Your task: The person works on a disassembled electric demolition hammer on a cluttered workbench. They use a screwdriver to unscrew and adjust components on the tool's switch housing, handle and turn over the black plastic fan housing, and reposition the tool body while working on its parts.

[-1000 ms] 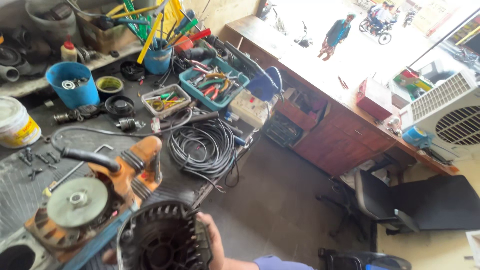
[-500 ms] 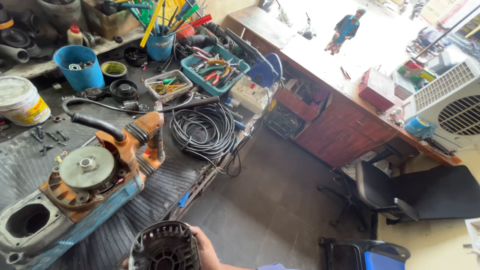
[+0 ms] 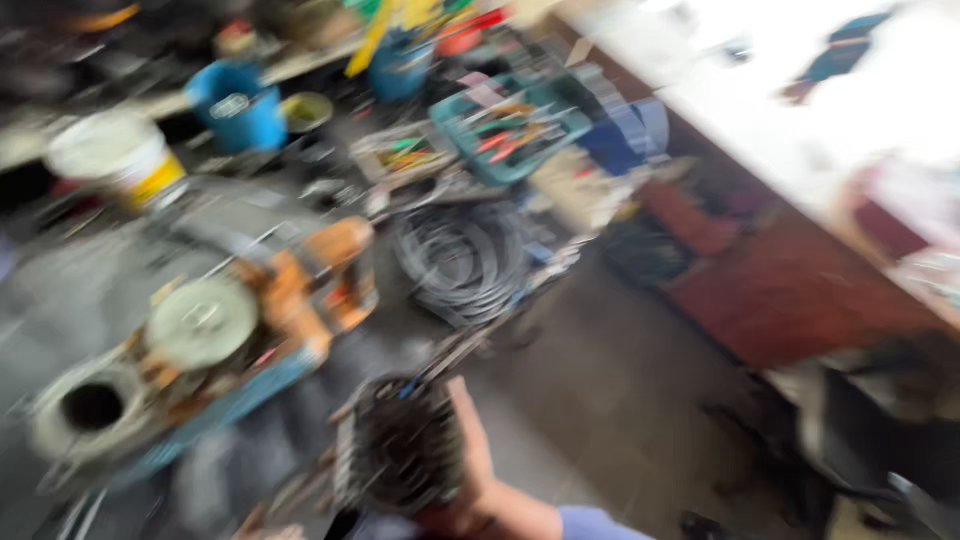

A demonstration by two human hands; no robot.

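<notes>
Black and round, a ribbed motor part [image 3: 400,455] sits in the person's right hand [image 3: 470,470] near the front edge of the workbench [image 3: 90,290]. The picture is very blurry. The thumb lies up along the right side of the part, and the rest of the hand wraps under it, so the fingers are closed around it. How tight they grip cannot be told. A blue sleeve [image 3: 600,522] shows at the wrist.

A bit of another hand [image 3: 265,525] peeks in at the bottom, left of the part. It is too blurry to tell if its fingers are open or closed.

Just behind the part, an orange power tool [image 3: 250,320] with a grey round disc lies on the workbench. A coil of black cable [image 3: 462,260] rests near the right edge. Farther back stand a white bucket [image 3: 115,155], a blue tub [image 3: 238,100] and a green tray of tools [image 3: 510,125].
</notes>
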